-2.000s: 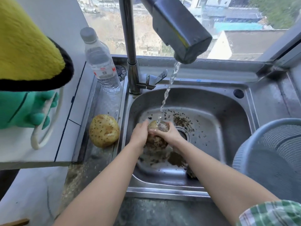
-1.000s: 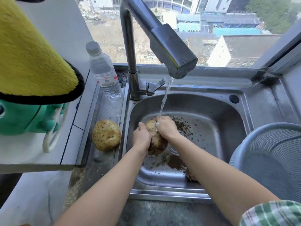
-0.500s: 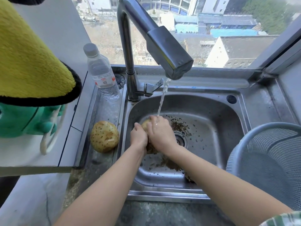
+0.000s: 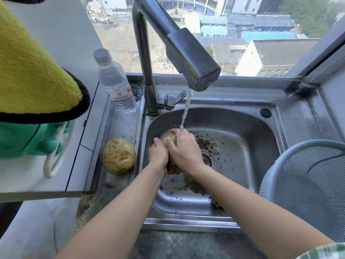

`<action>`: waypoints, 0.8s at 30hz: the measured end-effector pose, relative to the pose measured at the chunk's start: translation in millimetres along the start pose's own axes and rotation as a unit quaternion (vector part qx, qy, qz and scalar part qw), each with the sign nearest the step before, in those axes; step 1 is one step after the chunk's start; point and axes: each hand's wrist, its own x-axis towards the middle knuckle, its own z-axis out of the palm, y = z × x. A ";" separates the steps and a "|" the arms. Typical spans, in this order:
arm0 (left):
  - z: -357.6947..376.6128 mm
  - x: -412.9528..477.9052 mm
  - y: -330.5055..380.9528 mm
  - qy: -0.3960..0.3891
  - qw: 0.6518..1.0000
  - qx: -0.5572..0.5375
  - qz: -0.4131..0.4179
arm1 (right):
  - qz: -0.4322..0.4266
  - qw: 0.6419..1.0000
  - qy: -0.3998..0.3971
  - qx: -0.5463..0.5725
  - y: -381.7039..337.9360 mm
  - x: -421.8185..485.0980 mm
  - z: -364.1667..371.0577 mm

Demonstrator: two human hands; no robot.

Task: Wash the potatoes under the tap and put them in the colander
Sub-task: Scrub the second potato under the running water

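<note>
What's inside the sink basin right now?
A potato gripped between left hand and right hand under the stream, dirt flecks, the drain. The right forearm partly covers a dark lump by the front wall; unidentifiable.

Print on bottle label [image 4: 117, 91] illegible

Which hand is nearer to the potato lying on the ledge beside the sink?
Left. The left hand, on the held potato, is just right of the ledge potato; the right hand lies beyond it.
</note>
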 end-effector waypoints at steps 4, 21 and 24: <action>5.3 2.9 -3.3 0.002 0.999 0.017 0.027 | 0.172 0.970 -0.030 0.167 6.4 25.2 -17.8; 1.8 -0.3 -0.8 0.027 0.999 -0.043 -0.010 | 0.084 0.988 -0.020 0.124 1.8 1.2 1.6; 1.3 -4.6 -1.3 0.018 0.999 -0.046 -0.008 | 0.071 0.988 -0.013 0.134 5.8 -4.7 6.4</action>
